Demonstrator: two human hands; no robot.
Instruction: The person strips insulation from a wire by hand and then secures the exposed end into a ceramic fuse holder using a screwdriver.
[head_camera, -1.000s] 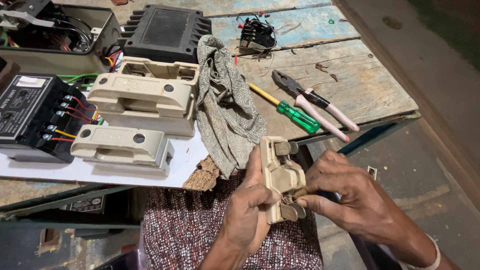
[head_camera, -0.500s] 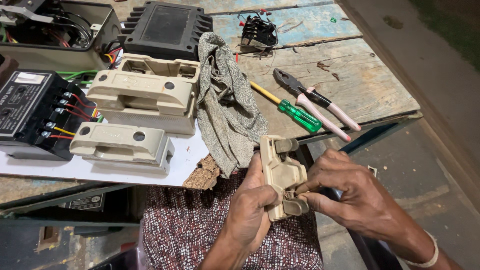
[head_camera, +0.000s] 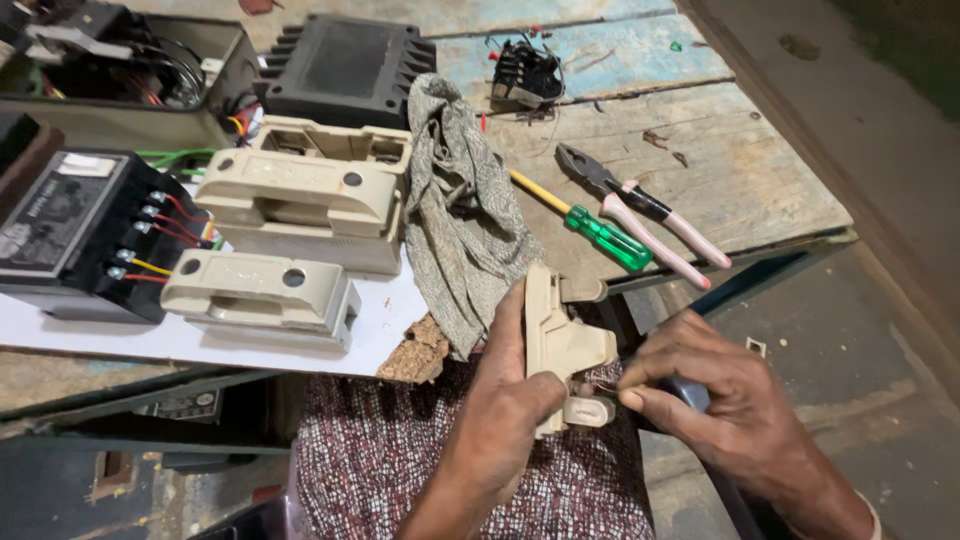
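The left hand (head_camera: 500, 420) grips a cream plastic fuse holder (head_camera: 560, 345) from its left side, thumb pressed on the front near the lower end; the piece stands almost upright above the lap, just off the near edge of the table (head_camera: 740, 190). Compared with the pictures of half a second and one second ago, the holder stays in nearly the same place and the same tilt; the left hand does not shift on it. What changes is the right hand (head_camera: 720, 420); before, its fingers lay over the lower part of the holder, now they are drawn a little to the right and pinched together at the small tab at the bottom, where a thin reddish wire (head_camera: 598, 385) seems to show; I cannot tell if the fingertips really hold the wire or only touch it. A dark blue thing sits under the right palm, too hidden to name. So the work looks to stay on the bottom terminal, and it moves in small steps.

On the table lie a green-handled screwdriver (head_camera: 600, 232) and pliers (head_camera: 640, 212) with pale handles, side by side and untouched; a grey cloth (head_camera: 460, 220) hangs over the edge beside two more cream fuse blocks (head_camera: 290, 215); a black meter box (head_camera: 70, 235) with coloured wires stands at the far left.
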